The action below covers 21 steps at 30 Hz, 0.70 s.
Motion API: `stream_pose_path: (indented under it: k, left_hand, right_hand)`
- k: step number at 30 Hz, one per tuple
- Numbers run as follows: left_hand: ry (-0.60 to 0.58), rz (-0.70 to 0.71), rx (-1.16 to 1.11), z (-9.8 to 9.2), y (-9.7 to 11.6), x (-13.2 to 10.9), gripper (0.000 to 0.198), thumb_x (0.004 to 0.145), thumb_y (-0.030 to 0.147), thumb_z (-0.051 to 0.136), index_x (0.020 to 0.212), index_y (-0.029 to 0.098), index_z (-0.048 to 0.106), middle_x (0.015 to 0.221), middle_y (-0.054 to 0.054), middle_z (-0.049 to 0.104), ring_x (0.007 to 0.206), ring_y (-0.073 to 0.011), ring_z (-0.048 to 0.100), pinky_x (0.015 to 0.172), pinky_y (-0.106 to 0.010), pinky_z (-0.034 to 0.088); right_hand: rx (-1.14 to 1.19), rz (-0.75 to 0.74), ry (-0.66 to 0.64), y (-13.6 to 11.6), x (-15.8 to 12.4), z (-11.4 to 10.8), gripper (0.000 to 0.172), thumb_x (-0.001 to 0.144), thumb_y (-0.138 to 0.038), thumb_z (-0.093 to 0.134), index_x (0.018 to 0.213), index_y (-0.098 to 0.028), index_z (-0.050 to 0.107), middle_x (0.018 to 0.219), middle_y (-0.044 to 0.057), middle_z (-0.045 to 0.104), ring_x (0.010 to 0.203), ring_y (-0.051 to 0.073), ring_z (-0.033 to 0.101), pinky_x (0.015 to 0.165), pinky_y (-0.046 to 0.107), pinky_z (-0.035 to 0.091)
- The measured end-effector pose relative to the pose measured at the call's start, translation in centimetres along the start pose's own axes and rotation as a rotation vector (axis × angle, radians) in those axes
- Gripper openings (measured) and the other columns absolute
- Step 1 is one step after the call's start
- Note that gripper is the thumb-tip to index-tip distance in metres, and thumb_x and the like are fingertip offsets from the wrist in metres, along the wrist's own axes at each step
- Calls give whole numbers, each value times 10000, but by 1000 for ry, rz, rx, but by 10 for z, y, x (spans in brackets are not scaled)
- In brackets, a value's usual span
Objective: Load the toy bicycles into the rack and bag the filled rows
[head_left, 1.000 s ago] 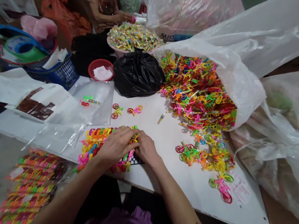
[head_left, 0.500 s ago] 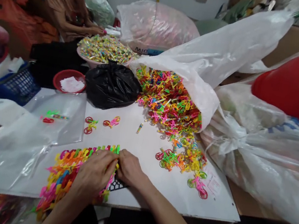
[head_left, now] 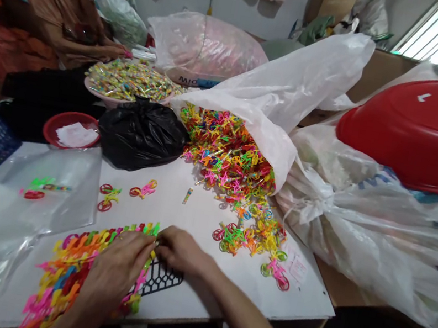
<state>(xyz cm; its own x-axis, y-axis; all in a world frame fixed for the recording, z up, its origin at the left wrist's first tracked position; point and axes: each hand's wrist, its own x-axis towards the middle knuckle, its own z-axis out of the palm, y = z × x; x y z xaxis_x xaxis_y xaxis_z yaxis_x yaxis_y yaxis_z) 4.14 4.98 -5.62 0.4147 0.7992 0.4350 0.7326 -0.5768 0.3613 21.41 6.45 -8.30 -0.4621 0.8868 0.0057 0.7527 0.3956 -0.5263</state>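
My left hand (head_left: 115, 270) lies over a row of small coloured plastic bicycle toys (head_left: 77, 258) packed on a black grid rack (head_left: 161, 277) near the front of the white board (head_left: 201, 222). Its fingers curl down onto the toys. My right hand (head_left: 181, 252) meets it at the row's right end, fingers pinched on a toy there. A loose pile of the same toys (head_left: 251, 236) lies to the right, spilling from a big white sack (head_left: 280, 101).
A black bag (head_left: 140, 131), a red bowl (head_left: 68, 130) and a clear bag (head_left: 51, 186) with toys sit on the left. Another person (head_left: 70, 21) works at a basin of sweets (head_left: 127, 81). A red tub (head_left: 421, 131) rests on sacks at the right.
The view swung right and up, bringing the red tub in. Both hands stay together at the right end of the toy row, with more of the black rack showing.
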Motion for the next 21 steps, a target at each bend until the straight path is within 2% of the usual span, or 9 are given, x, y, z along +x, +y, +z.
stream_pose_path:
  k: [1,4,7,10,14,15,17,19,21]
  left_hand:
    - [7,-1,-1,0,-1,0,239,886,330,417,837,207,617,799,-22,663,789,-170,614,736,-287,461]
    - [26,-21,12,-1,0,-1,241,879,344,435,831,204,625,796,-17,671,771,-164,622,723,-281,465]
    - [29,-19,11,-3,1,-1,229,877,324,442,809,204,625,770,-8,666,743,-155,620,701,-272,466]
    - [28,13,-14,-7,0,-6,200,873,287,454,807,200,623,746,-4,660,731,-148,613,696,-263,463]
    - [17,0,-25,-11,-3,-12,176,867,266,468,837,192,624,780,-11,665,765,-150,610,731,-267,459]
    - [14,-13,-20,-12,-4,-12,172,866,263,472,836,191,625,780,-11,664,763,-150,609,728,-267,459]
    - [16,-36,0,-14,-6,-10,168,861,258,479,827,188,627,776,-12,664,756,-151,609,719,-267,461]
    - [29,-48,36,-15,-9,-8,160,855,250,488,818,183,629,772,-16,665,746,-155,609,708,-268,463]
    - [42,-49,78,-16,-11,-6,155,850,242,493,824,173,630,774,-26,663,749,-162,609,714,-274,465]
  right_hand:
    - [-15,17,1,12,2,-15,216,822,-168,481,1030,-181,535,976,43,590,868,140,551,737,226,425]
    - [-370,345,92,48,13,-55,273,818,-47,408,1037,-96,563,1026,146,570,904,203,548,724,291,436]
    - [-623,471,64,66,26,-72,279,799,13,374,949,-43,603,986,201,566,914,255,539,670,315,441]
    - [-650,409,34,58,25,-60,260,822,-3,376,913,-65,612,960,182,571,911,248,533,667,306,439]
    - [-650,-3,17,29,-10,-26,240,867,-68,383,994,-118,581,1027,138,561,915,221,524,727,312,432]
    - [-627,-63,-1,24,-21,-20,230,868,-77,394,998,-128,577,1031,126,564,902,212,527,736,309,430]
    - [-562,-27,-33,15,-39,-14,218,865,-84,414,1001,-143,574,1019,102,575,873,192,538,747,295,424]
    - [-492,108,-21,11,-47,-14,214,876,-107,413,1007,-169,571,983,73,587,839,173,552,732,275,417]
    - [-439,246,28,9,-43,-17,195,898,-169,402,1005,-190,564,960,58,595,841,170,563,699,262,409]
